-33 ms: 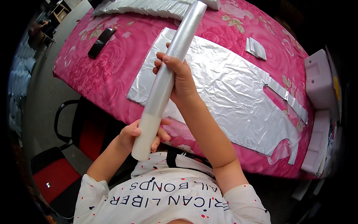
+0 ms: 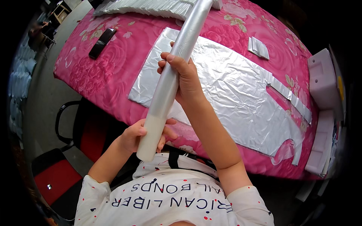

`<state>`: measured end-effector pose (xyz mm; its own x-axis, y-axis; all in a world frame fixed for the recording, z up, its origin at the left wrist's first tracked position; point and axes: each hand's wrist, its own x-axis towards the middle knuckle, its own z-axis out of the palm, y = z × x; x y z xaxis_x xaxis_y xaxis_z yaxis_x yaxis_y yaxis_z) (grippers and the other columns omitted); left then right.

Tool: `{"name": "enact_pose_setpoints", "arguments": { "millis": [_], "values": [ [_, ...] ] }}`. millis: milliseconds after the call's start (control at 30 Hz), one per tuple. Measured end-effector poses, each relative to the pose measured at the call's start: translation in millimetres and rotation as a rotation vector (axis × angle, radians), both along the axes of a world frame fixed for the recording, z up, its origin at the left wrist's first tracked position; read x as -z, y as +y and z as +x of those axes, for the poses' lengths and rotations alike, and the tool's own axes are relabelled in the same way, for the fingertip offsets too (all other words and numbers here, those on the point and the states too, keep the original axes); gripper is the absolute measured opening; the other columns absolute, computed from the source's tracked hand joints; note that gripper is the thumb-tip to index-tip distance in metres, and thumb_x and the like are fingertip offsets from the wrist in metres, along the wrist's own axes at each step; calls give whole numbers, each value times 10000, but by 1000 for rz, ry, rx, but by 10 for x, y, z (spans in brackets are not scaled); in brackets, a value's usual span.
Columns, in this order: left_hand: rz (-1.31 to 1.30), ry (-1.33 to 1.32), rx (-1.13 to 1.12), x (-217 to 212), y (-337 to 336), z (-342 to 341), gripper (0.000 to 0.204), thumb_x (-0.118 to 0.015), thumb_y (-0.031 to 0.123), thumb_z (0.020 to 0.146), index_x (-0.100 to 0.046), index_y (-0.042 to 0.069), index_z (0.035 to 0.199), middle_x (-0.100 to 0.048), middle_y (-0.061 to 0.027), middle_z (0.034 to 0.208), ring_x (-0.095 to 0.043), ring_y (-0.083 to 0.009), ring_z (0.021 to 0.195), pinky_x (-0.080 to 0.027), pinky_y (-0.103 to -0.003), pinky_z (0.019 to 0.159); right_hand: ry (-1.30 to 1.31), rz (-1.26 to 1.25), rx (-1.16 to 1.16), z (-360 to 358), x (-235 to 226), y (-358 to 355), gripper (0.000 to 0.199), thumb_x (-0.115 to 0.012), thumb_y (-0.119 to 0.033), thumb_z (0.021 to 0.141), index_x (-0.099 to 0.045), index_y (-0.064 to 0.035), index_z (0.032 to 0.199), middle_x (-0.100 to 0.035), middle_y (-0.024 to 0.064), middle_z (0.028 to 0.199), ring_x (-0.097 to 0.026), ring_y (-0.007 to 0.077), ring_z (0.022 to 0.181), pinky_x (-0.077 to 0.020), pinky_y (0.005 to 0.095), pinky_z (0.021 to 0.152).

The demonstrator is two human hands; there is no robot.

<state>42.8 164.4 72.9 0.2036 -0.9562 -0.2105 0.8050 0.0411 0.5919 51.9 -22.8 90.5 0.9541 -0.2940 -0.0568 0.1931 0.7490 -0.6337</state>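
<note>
Roll of clear plastic film, long and tube-shaped, runs on a slant from the lower centre of the frame up to the top edge, held in the air above the near edge of the table. Its lower end is opaque white; the rest is glossy and translucent.

Lower left of centre: the left hand is closed around the white lower end of the roll, fingers curled behind it and the thumb lying across the front (grip snug, no gap visible between hand and tube).

Centre: the right hand is clamped around the middle of the roll, fingers wrapped over the front from the right, the fingertips showing on the tube's left side. Both forearms rise from the lower edge.

Upper left: a dark flat handset lies on the pink flowered cloth, well apart from the hands. A red-and-black chair stands at the left below the table edge.

Top centre: a stack of folded clear plastic pieces sits at the far edge.

Centre to right: a flat sheet of thin plastic, cut to an apron-like outline with straps, is spread on the cloth beneath and behind the roll. A small folded plastic piece lies above it.

Far right: white foam blocks stand beside the table.
</note>
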Motion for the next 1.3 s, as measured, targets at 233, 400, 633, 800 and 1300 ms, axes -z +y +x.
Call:
{"name": "enact_pose_setpoints", "arguments": {
  "millis": [233, 400, 633, 800, 1300],
  "values": [
    [418, -599, -89, 1, -275, -153, 488, -657, 295, 816, -482, -1, 1162, -590, -63, 816, -575, -125, 647, -487, -271, 611, 28, -257, 163, -269, -89, -121, 649, -694, -187, 740, -329, 24, 1233, -564, 99, 901, -593, 167, 795, -509, 329, 729],
    [200, -526, 80, -39, -365, -161, 599, -643, 491, 793, -499, 4, 1112, -588, -65, 750, -588, -133, 641, -496, -272, 630, -37, -156, 88, -497, -123, -211, 638, -705, -181, 735, -352, 28, 1223, -563, 94, 887, -594, 159, 778, -503, 322, 713],
    [428, -559, -107, 109, -530, -181, 448, -506, 442, 906, -487, 33, 1089, -568, -57, 772, -570, -113, 666, -483, -260, 595, 100, -223, 162, -569, 147, -175, 658, -729, -190, 735, -353, 41, 1223, -547, 94, 869, -594, 170, 777, -503, 328, 722],
    [548, -374, 267, 204, -338, -153, 519, -552, 490, 861, -492, 33, 1101, -556, -53, 736, -560, -113, 598, -487, -259, 544, 220, -192, 272, -643, 558, -732, 653, -714, -168, 758, -330, 60, 1234, -537, 144, 963, -592, 202, 840, -501, 327, 749],
    [550, -95, 467, 495, 204, -218, 568, -611, 499, 816, -527, 8, 1088, -554, -43, 721, -557, -105, 577, -487, -234, 551, 628, -764, -191, -1188, 481, -1809, 214, -615, -246, 865, -628, -41, 926, -557, -26, 648, -459, 15, 544, -349, 164, 490]
  ]
}}
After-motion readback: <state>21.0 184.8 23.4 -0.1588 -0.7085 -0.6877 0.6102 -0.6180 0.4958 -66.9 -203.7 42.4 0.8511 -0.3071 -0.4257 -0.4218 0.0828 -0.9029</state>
